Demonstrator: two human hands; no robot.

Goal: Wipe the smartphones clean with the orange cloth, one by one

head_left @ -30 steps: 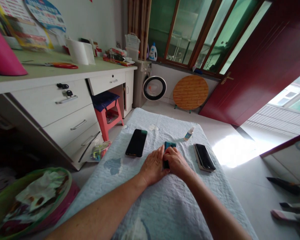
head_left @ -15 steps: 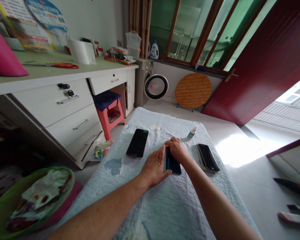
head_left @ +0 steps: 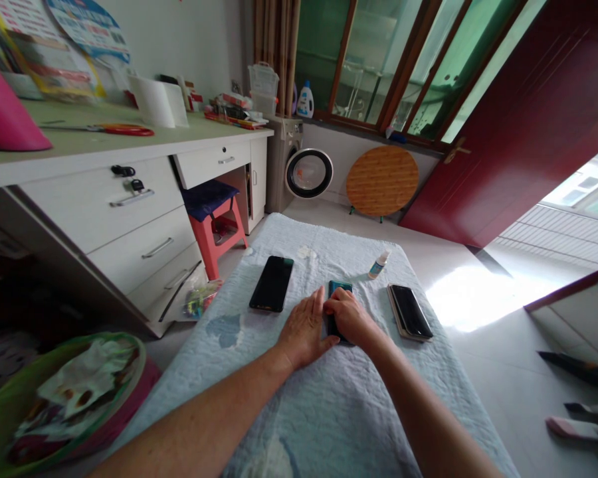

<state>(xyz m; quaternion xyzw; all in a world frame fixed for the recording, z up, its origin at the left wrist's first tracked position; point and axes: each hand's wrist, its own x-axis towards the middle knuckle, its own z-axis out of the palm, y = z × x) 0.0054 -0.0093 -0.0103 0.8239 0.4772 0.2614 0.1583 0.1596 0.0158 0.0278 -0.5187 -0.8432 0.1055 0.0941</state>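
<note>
Room (head_left: 179, 40) with a red door (head_left: 483, 126); cloth-covered worktop (head_left: 329, 418). Left hand (head_left: 303, 332) flat, fingers together, beside the middle phone (head_left: 339, 287); right hand (head_left: 349, 315) curled over it, any grip hidden from where I stand. That phone lies between a left phone (head_left: 272, 284) and a right phone (head_left: 409, 311); beyond, a small bottle (head_left: 377, 265).

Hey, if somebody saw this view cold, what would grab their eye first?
Probably the center, where the right hand lies over a teal and dark phone and the left hand is alongside, on the pale blue cover. After that, likely the big red door slanting across the upper right, with a glaring patch of light below it. Farther back, the round washer door hangs open.
</note>
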